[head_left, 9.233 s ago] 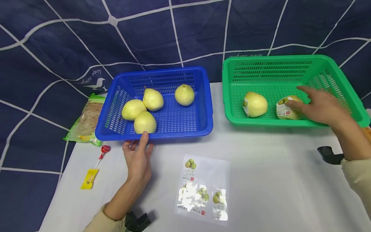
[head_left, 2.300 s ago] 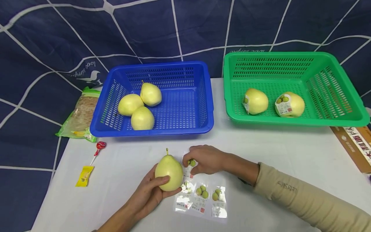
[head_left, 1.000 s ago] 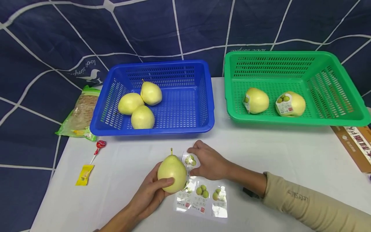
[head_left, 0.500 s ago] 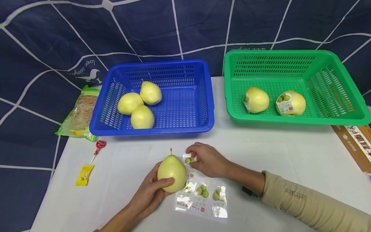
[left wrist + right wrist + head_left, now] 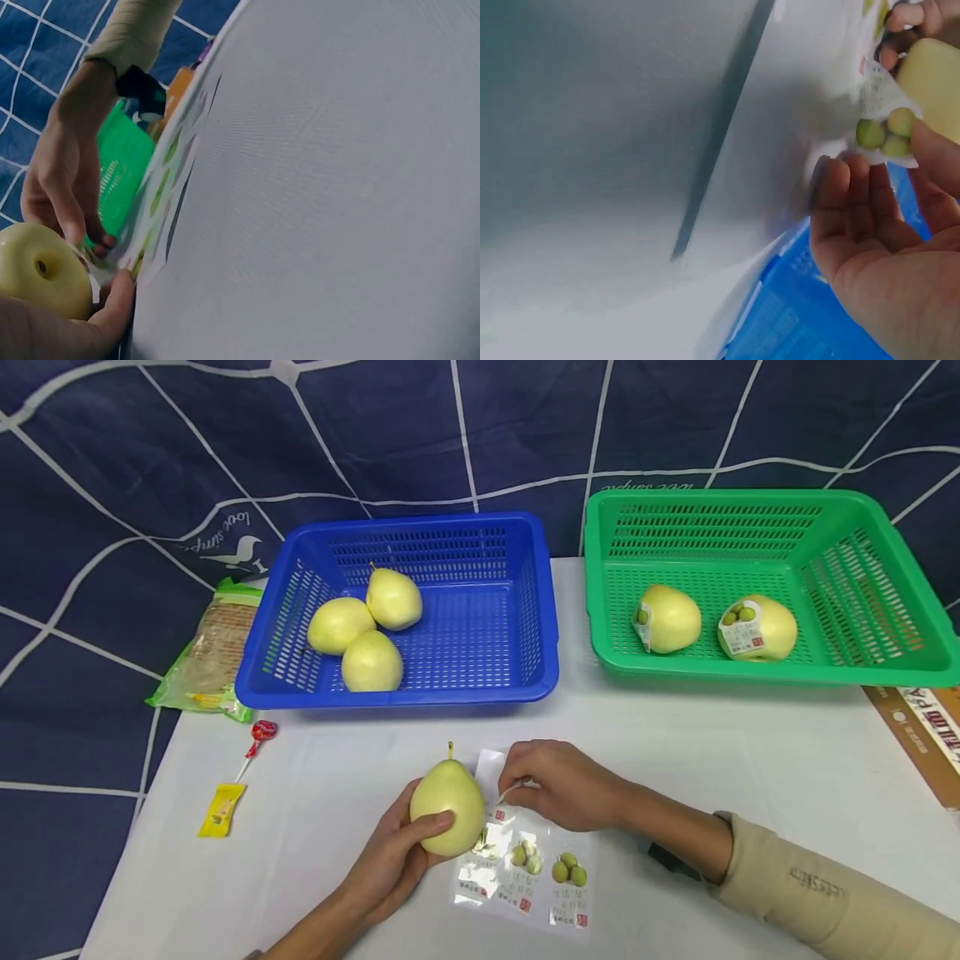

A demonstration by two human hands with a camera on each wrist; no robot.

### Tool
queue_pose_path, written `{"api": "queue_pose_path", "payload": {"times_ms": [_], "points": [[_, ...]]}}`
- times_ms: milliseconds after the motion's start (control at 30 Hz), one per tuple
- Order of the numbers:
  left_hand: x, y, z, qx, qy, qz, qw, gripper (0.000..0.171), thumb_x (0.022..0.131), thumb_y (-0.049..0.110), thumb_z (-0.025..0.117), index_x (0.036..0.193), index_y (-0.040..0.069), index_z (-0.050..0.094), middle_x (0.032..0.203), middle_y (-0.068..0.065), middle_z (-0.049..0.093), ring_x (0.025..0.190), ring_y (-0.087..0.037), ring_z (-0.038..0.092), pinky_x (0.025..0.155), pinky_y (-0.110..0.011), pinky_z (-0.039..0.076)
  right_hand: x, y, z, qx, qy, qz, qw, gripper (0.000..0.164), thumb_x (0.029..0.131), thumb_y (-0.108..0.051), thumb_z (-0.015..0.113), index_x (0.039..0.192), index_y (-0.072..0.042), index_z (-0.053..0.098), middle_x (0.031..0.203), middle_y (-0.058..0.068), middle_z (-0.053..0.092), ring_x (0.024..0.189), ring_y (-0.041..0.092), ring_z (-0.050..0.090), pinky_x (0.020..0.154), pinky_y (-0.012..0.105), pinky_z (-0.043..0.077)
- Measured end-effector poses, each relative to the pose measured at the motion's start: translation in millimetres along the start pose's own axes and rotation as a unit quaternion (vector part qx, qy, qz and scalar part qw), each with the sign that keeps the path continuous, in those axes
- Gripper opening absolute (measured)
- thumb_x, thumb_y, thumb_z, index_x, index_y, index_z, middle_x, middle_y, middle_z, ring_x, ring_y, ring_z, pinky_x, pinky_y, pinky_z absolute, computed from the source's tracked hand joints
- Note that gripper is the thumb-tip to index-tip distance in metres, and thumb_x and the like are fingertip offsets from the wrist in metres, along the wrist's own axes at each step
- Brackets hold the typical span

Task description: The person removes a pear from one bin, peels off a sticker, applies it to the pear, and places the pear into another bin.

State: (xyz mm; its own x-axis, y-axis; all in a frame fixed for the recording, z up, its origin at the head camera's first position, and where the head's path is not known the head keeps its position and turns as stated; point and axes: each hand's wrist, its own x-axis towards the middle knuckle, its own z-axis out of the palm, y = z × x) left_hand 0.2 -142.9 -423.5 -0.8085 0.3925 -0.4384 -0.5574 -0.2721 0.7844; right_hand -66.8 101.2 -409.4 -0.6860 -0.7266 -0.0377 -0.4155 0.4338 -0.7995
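Observation:
A yellow-green pear (image 5: 444,802) sits in my left hand (image 5: 390,864), thumb across its front and fingers beneath. Right beside it, my right hand (image 5: 570,787) pinches a sticker (image 5: 885,124) printed with small green pears. That sticker is partly lifted from the clear sticker sheet (image 5: 543,839), its lower part still near the backing. Several printed stickers remain on the sheet, which lies flat on the table. In the left wrist view, a left fingertip (image 5: 116,300) is close to the sheet's edge; whether it touches cannot be told.
A blue basket (image 5: 397,700) with three pears stands behind the left hand. To its right is a green basket (image 5: 750,672) holding two stickered pears. A bread bag (image 5: 213,647), lollipop (image 5: 262,732) and yellow packet (image 5: 222,810) lie left; a brown package (image 5: 911,735) lies right.
One pear has left the blue basket for my left hand. The right hand moved from the green basket to the sheet, and has now peeled the top sticker's upper part toward me.

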Motion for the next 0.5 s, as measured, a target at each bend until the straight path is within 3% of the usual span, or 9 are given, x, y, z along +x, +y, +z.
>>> {"api": "queue_pose_path", "payload": {"times_ms": [167,333,500], "points": [[0.7,0.5,0.0,0.007,0.016,-0.005,0.9998,0.064,0.095,0.011,0.056,0.147,-0.002,0.021,0.131,-0.021,0.043,0.108,-0.028,0.061,0.093,-0.047,0.051,-10.9,0.1,-5.9,0.065,-0.006,-0.031,0.997,0.008,0.094,-0.009,0.067,0.091,-0.014,0.073,0.085,-0.012,0.062,0.079,0.003,0.057,0.075,0.025,0.052],[0.1,3.0,0.0,0.010,0.006,-0.010,0.9999,0.063,0.097,0.013,0.054,0.148,-0.003,0.020,0.132,-0.020,0.044,0.110,-0.028,0.061,0.094,-0.047,0.051,-17.0,6.0,-6.0,0.151,-0.033,-0.053,0.987,0.008,0.098,-0.010,0.061,0.093,-0.012,0.067,0.085,-0.004,0.064,0.080,0.009,0.060,0.076,0.028,0.054],[1.1,3.4,0.1,-0.002,-0.004,-0.010,0.9999,0.063,0.096,0.011,0.054,0.147,-0.003,0.020,0.132,-0.020,0.044,0.111,-0.029,0.059,0.095,-0.049,0.050,-23.3,2.4,-17.0,0.159,0.000,-0.066,0.985,0.006,0.100,-0.011,0.058,0.102,-0.014,0.063,0.088,-0.003,0.062,0.075,0.014,0.057,0.069,0.027,0.053]]}}
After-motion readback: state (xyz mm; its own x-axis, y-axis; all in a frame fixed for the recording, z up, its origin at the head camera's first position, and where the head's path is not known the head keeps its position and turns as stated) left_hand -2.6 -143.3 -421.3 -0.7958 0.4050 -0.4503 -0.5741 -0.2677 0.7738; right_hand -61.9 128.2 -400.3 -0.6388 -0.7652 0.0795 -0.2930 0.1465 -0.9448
